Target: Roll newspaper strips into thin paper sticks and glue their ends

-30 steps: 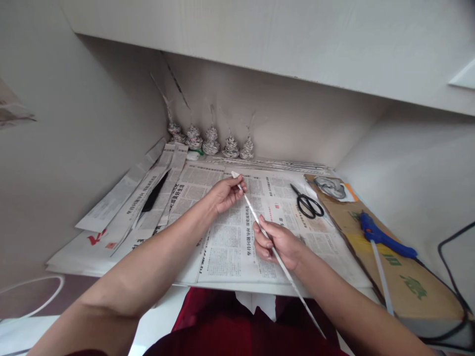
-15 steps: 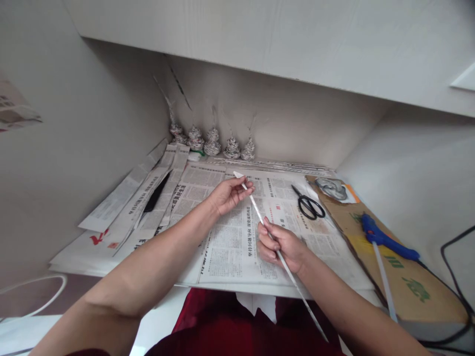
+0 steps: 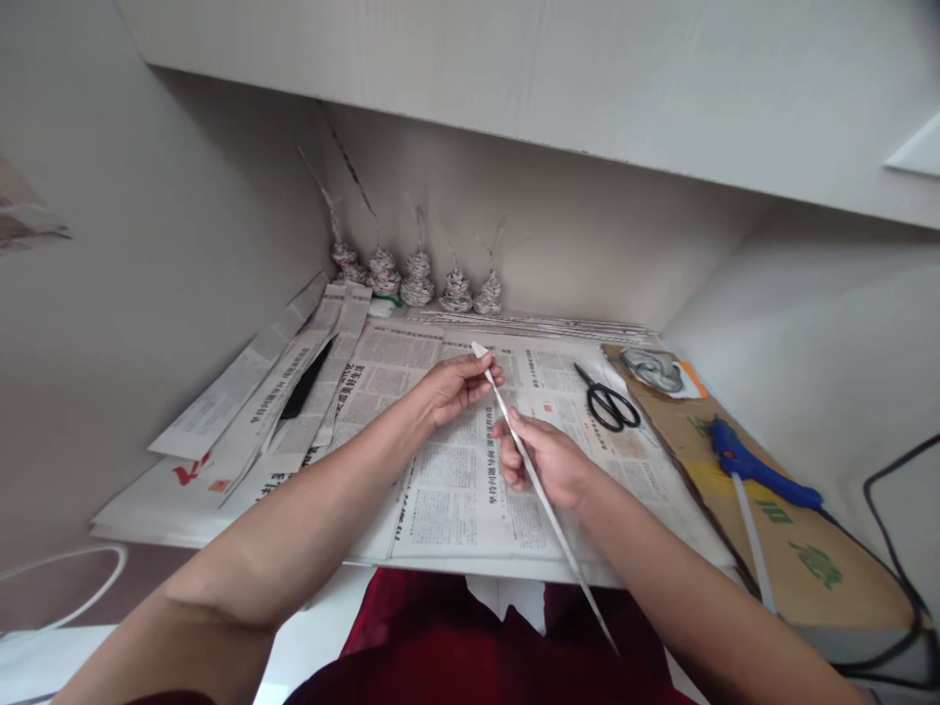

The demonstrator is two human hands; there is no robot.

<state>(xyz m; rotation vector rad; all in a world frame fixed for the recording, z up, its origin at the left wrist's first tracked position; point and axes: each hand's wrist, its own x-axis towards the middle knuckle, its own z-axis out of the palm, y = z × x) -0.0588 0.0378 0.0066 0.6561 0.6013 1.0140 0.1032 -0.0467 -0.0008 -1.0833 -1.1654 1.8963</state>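
Note:
A thin white rolled paper tube (image 3: 552, 514) slants from above the newspaper sheets (image 3: 447, 490) down over the front edge toward my lap. My left hand (image 3: 451, 389) pinches it near its pointed, flared upper end, thumb against fingers. Lower down, my right hand (image 3: 550, 458) is curled loosely around the tube, with the thumb on top near the upper part. Its fingers are partly hidden behind the tube. To the right of my hands lie black-handled scissors (image 3: 608, 403) on the newspaper.
Several woven paper gourd shapes (image 3: 417, 284) line the back wall. Thin paper tubes (image 3: 543, 325) lie along the rear. Newspaper strips (image 3: 283, 387) cover a dark object (image 3: 306, 382) at left. A blue glue gun (image 3: 764, 472) rests on cardboard (image 3: 800, 578); an overhang (image 3: 514, 69) crosses above.
The tube's lower end has swung left and up. My right hand has moved slightly up and left, its fingers looser around the tube. My left hand keeps its pinch.

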